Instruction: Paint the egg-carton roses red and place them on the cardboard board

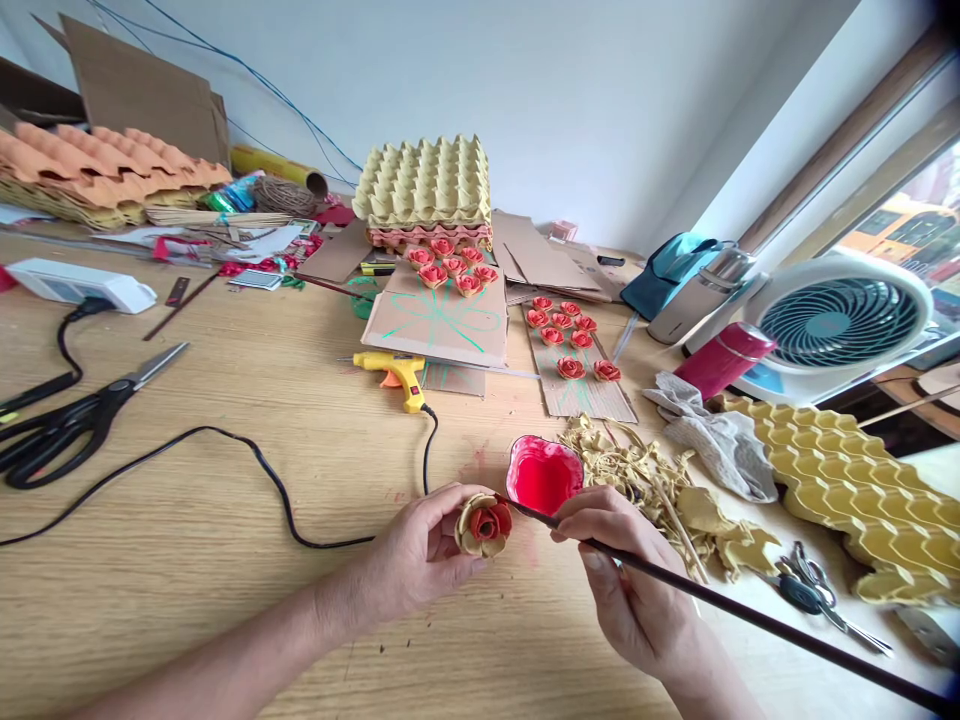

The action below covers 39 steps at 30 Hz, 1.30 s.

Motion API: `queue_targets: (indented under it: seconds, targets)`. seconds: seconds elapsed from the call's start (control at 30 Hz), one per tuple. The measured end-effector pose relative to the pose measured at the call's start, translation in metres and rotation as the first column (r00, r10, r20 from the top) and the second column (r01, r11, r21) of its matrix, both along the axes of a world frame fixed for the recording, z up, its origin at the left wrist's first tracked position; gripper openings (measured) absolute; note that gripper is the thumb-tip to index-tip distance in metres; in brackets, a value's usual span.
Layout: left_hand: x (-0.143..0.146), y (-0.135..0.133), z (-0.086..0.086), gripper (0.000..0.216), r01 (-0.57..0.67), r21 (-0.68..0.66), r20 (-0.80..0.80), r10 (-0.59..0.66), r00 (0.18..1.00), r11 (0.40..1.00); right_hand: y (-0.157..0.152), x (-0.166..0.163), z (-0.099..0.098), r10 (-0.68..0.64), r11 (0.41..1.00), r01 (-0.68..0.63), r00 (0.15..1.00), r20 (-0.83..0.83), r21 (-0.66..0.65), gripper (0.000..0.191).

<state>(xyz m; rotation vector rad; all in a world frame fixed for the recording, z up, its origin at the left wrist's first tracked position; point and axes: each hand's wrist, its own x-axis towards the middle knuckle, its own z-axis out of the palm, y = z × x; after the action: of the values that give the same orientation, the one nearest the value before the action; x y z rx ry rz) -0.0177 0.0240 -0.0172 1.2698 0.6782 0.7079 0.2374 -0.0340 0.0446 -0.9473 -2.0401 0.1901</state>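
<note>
My left hand (420, 550) is closed around a rose made of egg-carton pulp (484, 526). The rose's centre is red, while its outer petals are mostly bare tan. A long dark paintbrush (705, 592) is pinched in my right hand (630, 575). Its tip meets the upper right edge of the rose. Just behind both hands stands a small cup of red paint (545, 474). Finished-looking red roses (561, 320) sit on a cardboard strip (589, 396), and more red roses (454, 266) sit on a cardboard piece with green drawn lines (439, 325).
A yellow glue gun (397, 372) lies behind my left hand, its black cord (255, 450) crossing the table. Black scissors (90, 415) lie at left. Pulp scraps (660, 480), small scissors (814, 585), egg trays (862, 490), a pink bottle (724, 360) and a fan (840, 320) crowd the right.
</note>
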Motion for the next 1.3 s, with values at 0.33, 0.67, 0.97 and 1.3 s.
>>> queue_targets:
  seconds: [0.33, 0.67, 0.97, 1.3]
  targets:
    - [0.0, 0.001, -0.008, 0.055, -0.009, 0.064, 0.028, 0.008, 1.0, 0.998, -0.003, 0.005, -0.009, -0.029, 0.999, 0.023, 0.99, -0.141, -0.042, 0.02]
    - [-0.001, 0.002, -0.006, 0.055, -0.016, 0.059, 0.119, 0.009, 0.993, 0.998, -0.001, 0.006, -0.01, -0.076, 0.997, 0.076, 0.992, -0.099, -0.013, 0.017]
    - [-0.001, 0.006, -0.002, 0.067, -0.01, -0.002, 0.108, 0.01, 0.994, 1.0, -0.002, 0.001, -0.008, -0.057, 0.998, 0.056, 0.992, -0.116, -0.017, 0.018]
    - [-0.003, 0.006, -0.005, 0.055, -0.023, -0.048, 0.129, 0.029, 0.991, 0.999, -0.001, 0.016, -0.014, -0.139, 0.988, 0.148, 0.976, -0.169, 0.038, 0.02]
